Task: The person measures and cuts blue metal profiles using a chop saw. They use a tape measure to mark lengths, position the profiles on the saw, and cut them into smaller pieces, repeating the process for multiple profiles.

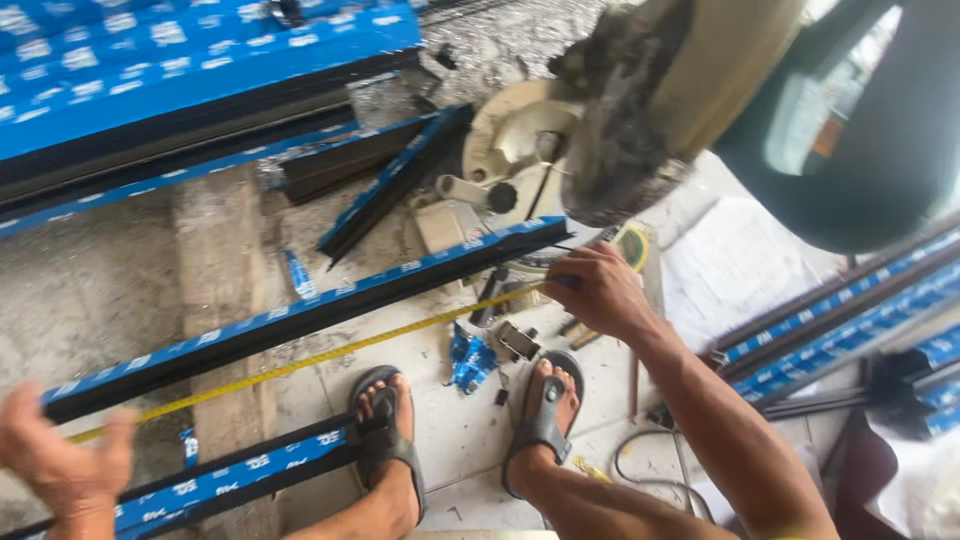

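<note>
A long black metal profile (300,318) wrapped in blue film lies slantwise across the floor, its right end by a mitre saw (620,130). A yellow measuring tape (330,355) is stretched along it. My right hand (598,292) pinches the tape's right end, with a blue pen-like thing between the fingers, beside the profile's cut end. My left hand (62,455), blurred, sits at the tape's left end at the bottom left; what it grips is unclear. My feet in grey sandals (545,415) stand on the tiles between the hands.
Stacked blue-filmed profiles (190,70) lie at the top left and more (850,320) at the right. Another profile (225,480) lies under my left foot. Short offcuts (395,180), blue film scraps (470,360), metal shavings and a cable (650,470) litter the floor.
</note>
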